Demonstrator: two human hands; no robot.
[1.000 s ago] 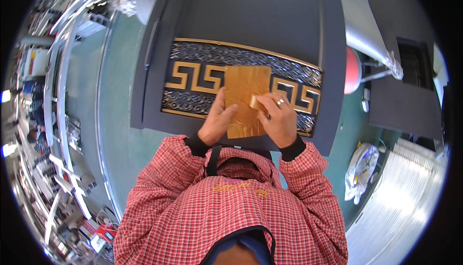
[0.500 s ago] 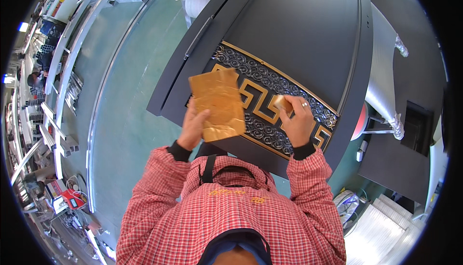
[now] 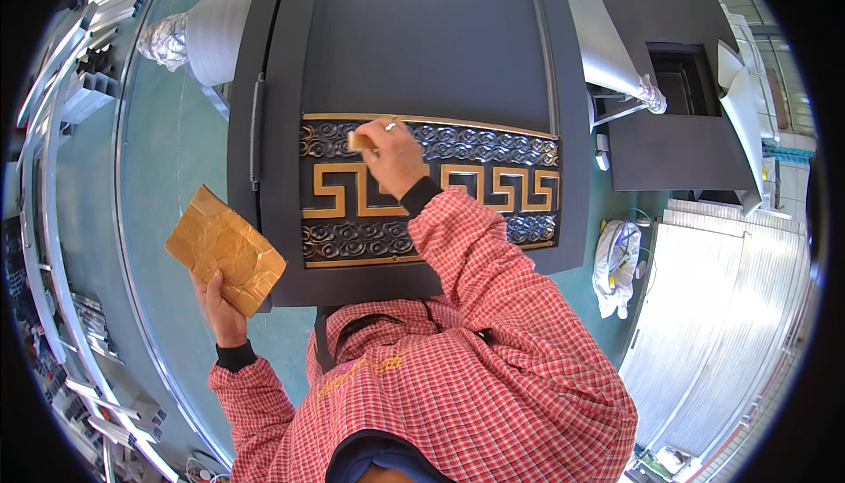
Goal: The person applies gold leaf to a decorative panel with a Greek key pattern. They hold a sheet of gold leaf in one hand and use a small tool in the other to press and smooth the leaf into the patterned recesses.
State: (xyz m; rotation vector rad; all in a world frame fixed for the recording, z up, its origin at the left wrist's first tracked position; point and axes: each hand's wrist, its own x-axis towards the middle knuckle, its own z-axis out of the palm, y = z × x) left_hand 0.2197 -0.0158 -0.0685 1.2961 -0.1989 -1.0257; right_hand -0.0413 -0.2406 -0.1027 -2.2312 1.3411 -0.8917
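At left, my left hand [image 3: 222, 311] clasps a gold sheet [image 3: 225, 252]; upper centre, my right hand [image 3: 395, 157] pinches a tan block [image 3: 356, 142] over an ornamented band [image 3: 484, 149].

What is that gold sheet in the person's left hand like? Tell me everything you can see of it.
The gold sheet is roughly four-sided, with a shiny, creased face like foil; whether it is backed with something stiffer, I can't tell. It is held tilted, one corner pointing up, and overlaps the lower left corner of the dark panel in view; whether they touch isn't clear. The left hand grips its lower edge, thumb over the face.
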